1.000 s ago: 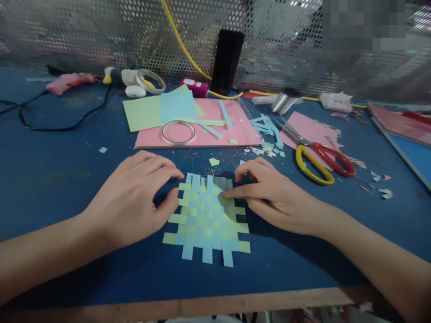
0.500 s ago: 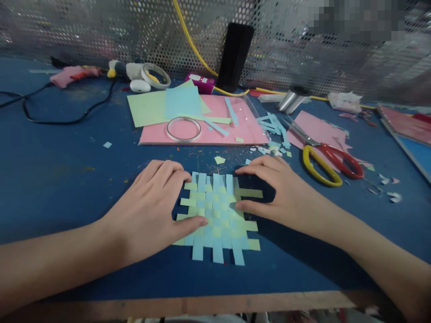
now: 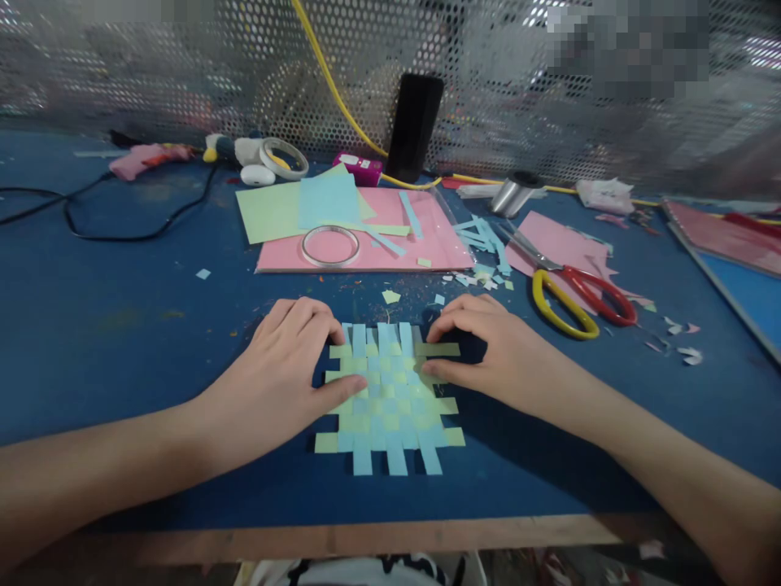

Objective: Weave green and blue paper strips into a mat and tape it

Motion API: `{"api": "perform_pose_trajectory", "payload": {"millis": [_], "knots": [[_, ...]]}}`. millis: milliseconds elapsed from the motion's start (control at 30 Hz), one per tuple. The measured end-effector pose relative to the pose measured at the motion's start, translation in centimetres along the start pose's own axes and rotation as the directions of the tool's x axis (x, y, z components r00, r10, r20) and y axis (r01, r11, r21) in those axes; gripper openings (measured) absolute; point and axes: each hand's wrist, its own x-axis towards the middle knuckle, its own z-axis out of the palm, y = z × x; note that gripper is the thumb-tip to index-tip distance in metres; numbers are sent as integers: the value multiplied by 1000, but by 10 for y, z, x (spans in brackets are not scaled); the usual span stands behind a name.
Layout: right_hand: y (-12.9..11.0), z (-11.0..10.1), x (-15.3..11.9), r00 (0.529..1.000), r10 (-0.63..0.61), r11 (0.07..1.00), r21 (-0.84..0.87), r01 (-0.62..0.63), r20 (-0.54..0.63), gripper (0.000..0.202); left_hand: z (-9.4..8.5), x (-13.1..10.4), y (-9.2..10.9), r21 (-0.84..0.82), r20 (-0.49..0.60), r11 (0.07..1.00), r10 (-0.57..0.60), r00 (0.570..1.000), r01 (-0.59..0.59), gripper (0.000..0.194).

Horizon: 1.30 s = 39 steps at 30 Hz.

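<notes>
A woven paper mat of light blue and pale green strips lies flat on the blue tabletop between both hands. Several strip ends stick out beyond its edges. My left hand rests along the mat's left side, thumb lying on the weave and the fingertips bent down at the upper left corner. On the other side, my right hand has its thumb tip at the mat's right edge and its index fingertip by the upper right corner. Thumb and fingers are apart on both hands. Neither hand lifts the mat.
Yellow-and-red scissors lie at right beside pink paper and blue strips. Behind the mat are a pink paper pack, a tape ring and paper scraps. A black phone leans on the perforated metal screen.
The camera view has shifted slightly. My left thumb has moved a little up on the mat, and my right index finger has bent closer to its upper right corner.
</notes>
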Motion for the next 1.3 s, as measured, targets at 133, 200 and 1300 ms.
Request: {"api": "perform_pose_trajectory", "payload": {"millis": [133,200,1300], "knots": [[0,-1,-2,1000,-2,1000,21,2,-4,29,-2,-1,2,39,-7,999,25,1000,-25,48],[-1,-2,-3,1000,7,1000,25,-7,12,31,-4,-2,4,81,-18,996,26,1000,-25,48],[1,-5,4,998,-4,998,62,0,58,18,-12,-12,25,-128,238,809,586,774,-574,48]]}}
